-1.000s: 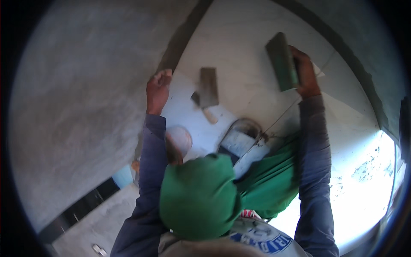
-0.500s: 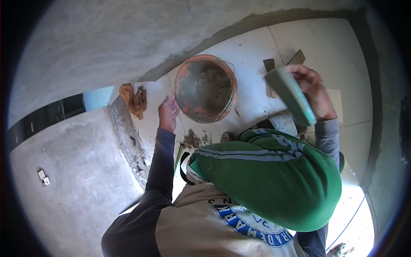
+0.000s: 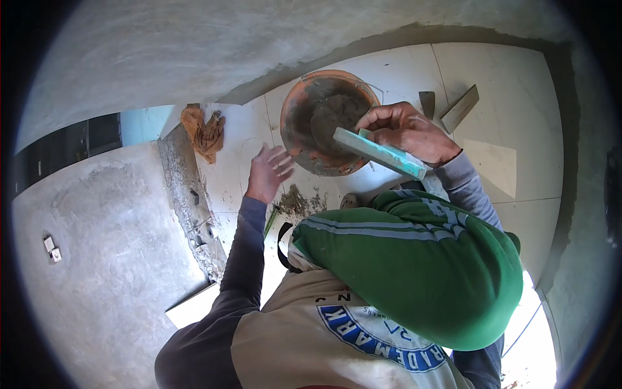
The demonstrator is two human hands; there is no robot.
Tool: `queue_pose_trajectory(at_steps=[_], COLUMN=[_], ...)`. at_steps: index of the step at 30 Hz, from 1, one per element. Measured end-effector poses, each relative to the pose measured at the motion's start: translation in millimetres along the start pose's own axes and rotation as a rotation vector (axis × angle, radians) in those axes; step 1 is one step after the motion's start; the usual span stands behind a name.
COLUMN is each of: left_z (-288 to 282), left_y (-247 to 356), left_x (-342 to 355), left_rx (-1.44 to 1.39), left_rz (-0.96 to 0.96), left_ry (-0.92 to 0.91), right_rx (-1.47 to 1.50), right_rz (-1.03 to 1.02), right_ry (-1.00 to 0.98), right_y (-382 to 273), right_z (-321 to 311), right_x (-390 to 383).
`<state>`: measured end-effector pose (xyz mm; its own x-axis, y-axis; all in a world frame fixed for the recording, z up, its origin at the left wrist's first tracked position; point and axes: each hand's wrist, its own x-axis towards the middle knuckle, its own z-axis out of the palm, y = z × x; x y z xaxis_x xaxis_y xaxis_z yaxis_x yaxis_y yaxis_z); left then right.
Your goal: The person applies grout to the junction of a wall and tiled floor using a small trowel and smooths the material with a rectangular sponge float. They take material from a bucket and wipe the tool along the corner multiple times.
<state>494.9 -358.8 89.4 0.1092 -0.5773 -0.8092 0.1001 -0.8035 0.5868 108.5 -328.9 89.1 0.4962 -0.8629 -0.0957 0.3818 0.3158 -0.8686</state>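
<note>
Gripping the green-edged board (image 3: 382,154) in our right hand (image 3: 418,133), we have it, in the head view, at the near right side of the bucket (image 3: 332,74), thin edge turned up toward us. It overlaps the bucket's rim in the picture, but we cannot tell whether the two touch. Grey mortar (image 3: 334,123) lies inside the bucket.

To handle the board well here, we would judge a firm but relaxed wrist best, with the flat side under control so that it does not knock the bucket's rim. Our left hand (image 3: 269,172) would do well to stay clear of the board's edge, or to steady the bucket if it rocks.

As for the fingers, those of the right hand are bent and closed on the board; a bit of green shows at their tips, though just what part they hold is hidden. The left hand's fingers are loosely spread with nothing between them, just beside the bucket's near left side; contact with its wall is unclear. Left of the bucket lies a brown cloth (image 3: 204,133); to its right, a flat strip (image 3: 460,109).
</note>
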Motion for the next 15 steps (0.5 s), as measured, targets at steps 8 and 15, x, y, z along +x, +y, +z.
queue_pose_trajectory(at_steps=[8,15], left_z=[37,90], left_y=[-6,6], left_x=[-25,-43], left_rx=[-0.029,-0.151], left_rz=[0.157,0.238], left_ry=[-0.238,-0.349], right_rx=[-0.397,-0.691], right_rz=[-0.014,-0.305], right_ry=[0.139,0.023], right_y=[-16,-27], right_z=[23,11], right_x=[-5,11])
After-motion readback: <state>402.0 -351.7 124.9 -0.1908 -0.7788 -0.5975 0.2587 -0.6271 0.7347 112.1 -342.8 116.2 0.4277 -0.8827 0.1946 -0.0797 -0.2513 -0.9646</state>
